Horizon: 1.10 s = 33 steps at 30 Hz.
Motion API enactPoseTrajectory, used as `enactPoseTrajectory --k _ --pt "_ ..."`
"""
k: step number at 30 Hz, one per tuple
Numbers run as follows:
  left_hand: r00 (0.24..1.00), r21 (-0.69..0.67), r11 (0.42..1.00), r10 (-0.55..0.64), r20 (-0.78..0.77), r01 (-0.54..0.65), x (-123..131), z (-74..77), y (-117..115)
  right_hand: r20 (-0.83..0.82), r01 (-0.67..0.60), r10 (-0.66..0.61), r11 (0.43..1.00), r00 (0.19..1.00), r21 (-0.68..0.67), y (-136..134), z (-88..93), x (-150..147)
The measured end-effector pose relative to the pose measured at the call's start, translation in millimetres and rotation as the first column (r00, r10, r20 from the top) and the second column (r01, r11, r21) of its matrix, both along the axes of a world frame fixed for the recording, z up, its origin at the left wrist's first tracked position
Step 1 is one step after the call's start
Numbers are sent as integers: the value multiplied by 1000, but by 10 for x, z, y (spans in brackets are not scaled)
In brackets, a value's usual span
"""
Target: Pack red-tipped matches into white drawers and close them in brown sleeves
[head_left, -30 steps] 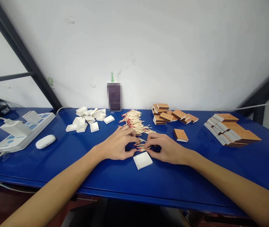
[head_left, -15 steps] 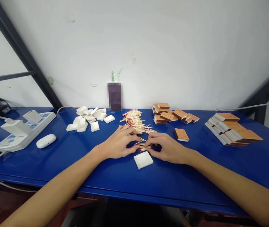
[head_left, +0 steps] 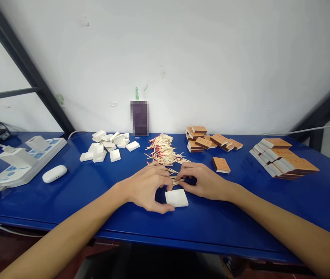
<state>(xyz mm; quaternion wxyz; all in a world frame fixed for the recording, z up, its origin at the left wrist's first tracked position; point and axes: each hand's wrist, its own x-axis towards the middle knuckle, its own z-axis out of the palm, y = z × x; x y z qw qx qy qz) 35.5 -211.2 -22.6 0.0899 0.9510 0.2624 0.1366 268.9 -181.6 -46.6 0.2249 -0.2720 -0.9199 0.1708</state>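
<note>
A small white matchbox tray (head_left: pixel 177 198) lies on the blue table in front of me. My left hand (head_left: pixel 152 187) is at its left end, thumb and index finger spread apart at its near and far edges; whether they touch it I cannot tell. My right hand (head_left: pixel 197 179) pinches at a few matches (head_left: pixel 175 180) lying just beyond the tray, and its fingertips partly cover them. Behind both hands spreads a loose heap of red-tipped matches (head_left: pixel 165 149). One orange matchbox sleeve (head_left: pixel 221 165) rests to the right of my right hand.
White trays (head_left: pixel 95 149) lie piled at the back left. Orange matchboxes sit in a loose pile (head_left: pixel 204 142) behind my right hand and in a neat stack (head_left: pixel 287 159) farther right. A white earphone case (head_left: pixel 54 174) and a power strip (head_left: pixel 27 164) are on the left.
My left hand has moved from the matches toward me, its thumb and index finger spreading around the tray's left end. The tray has turned slightly. My right hand stays at the matches.
</note>
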Motion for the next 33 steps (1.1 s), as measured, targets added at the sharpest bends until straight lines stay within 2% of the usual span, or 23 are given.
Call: enactPoseTrajectory --k 6,14,19,24,28,33 --pt "999 -14 999 -31 7 31 -54 22 21 11 -14 14 1000 1000 -20 -8 11 9" --pt "989 154 977 147 -5 -145 -136 -39 203 6 9 -9 999 1000 -32 -10 0 0" --pt "986 141 976 167 -9 -164 -147 -85 239 18 -2 3 998 1000 -56 -20 25 -9" --pt "984 126 977 177 -30 -172 -142 -67 228 -5 1 -1 998 1000 -67 -30 21 -21" --pt "982 133 975 187 -40 -180 -138 -53 220 -52 45 -47 999 998 -31 -12 5 -26" --pt "985 131 978 170 -36 -164 -141 -58 216 -33 71 -71 997 997 6 12 -9 -19"
